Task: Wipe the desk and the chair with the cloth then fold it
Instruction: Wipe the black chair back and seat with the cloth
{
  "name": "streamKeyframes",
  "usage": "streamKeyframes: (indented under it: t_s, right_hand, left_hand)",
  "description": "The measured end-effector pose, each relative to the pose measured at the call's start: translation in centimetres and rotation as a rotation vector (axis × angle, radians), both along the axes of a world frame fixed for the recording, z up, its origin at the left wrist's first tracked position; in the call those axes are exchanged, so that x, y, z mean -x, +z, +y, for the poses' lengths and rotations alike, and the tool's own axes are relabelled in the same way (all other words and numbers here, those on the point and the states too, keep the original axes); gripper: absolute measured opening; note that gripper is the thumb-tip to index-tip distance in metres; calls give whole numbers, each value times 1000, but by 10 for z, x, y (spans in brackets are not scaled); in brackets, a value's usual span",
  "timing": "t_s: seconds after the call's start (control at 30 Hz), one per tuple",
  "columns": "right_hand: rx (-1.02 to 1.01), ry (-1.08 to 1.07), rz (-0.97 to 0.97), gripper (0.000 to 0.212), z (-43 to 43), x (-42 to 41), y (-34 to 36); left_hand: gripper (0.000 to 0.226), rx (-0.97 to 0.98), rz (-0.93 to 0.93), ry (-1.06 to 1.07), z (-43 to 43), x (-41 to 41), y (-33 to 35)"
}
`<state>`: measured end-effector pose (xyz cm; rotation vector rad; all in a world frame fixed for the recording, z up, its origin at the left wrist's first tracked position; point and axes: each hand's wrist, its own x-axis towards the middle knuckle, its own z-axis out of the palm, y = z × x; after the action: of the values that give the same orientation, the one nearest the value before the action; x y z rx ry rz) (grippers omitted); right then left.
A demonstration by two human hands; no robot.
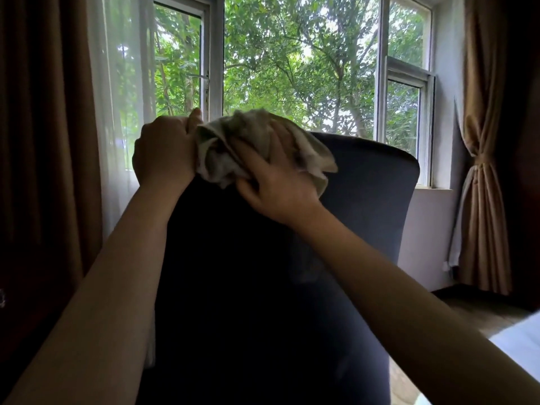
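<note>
Window: fills the far wall, with green trees outside; one sash at the far right stands ajar.
Curtains: a brown curtain hangs at the left and a tied-back curtain at the right.
Chair: a dark blue padded chair with its back towards the camera, in the near centre. Its top edge reaches across the window's lower panes.
Desk: not in view.
Left hand: its fingers are curled tight over the left end of the chair's top edge, thumb up, steadying it. Whether they also catch the cloth's edge cannot be told.
Right hand: lies on top of the cloth with fingers spread and fairly straight, pressing it down rather than clutching it.
Cloth: a crumpled beige rag bunched on the chair's top edge, touching the left hand and draping a little to the right.
Stage: likely the chair-wiping step, with folding not yet begun.
Risk, chair: a hard push could tilt or turn the chair away if the left hand's hold slackens.
Risk, cloth: because it is bunched, little of it meets the fabric, so strips may go unwiped. Held only by pressure, it could slide off the far side.
</note>
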<state>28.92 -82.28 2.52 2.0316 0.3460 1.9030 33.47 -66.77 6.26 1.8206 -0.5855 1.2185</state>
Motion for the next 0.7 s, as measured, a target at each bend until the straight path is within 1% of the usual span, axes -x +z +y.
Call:
streamKeyframes:
  t_s: [0.03,0.1,0.13,0.2,0.3,0.37,0.43,0.47,0.5,0.53,0.6,0.7]
  right_hand:
    - [-65,23,36,58,-13,5,1]
    - [-261,82,121,63,-43,14,0]
    - [-339,98,112,63,-60,17,-1]
    - [-506,114,36,61,-95,23,-2]
    - [-801,70,-103,69,-142,31,-2]
    - [-997,54,-178,64,-173,33,-6]
    - [-1318,95,-171,58,-205,33,-13]
    - [-1503,151,-137,59,-215,33,-15]
    - [-1638,217,-115,62,-223,33,-18]
    - [-1700,271,-107,63,-224,34,-19]
    - [-1687,327,-116,59,-218,36,-18]
    - [-1493,330,-148,42,-200,36,-6]
  left_hand:
    - [52,5,-11,-8,-1,2,0]
    - [47,13,-13,-17,-2,3,-2]
    - [47,18,-6,-20,-2,3,-2]
    - [48,27,0,-16,-3,2,-2]
    - [50,39,-3,12,-8,5,-2]
    - [53,41,-7,40,-12,7,-2]
    - [54,35,-11,73,-15,9,-2]
    - [54,31,-8,89,-17,10,-2]
    - [53,32,-6,101,-19,11,-1]
    - [53,34,-5,110,-20,11,-1]
    - [53,35,-11,126,-23,11,0]
    - [53,30,-20,154,-26,11,0]
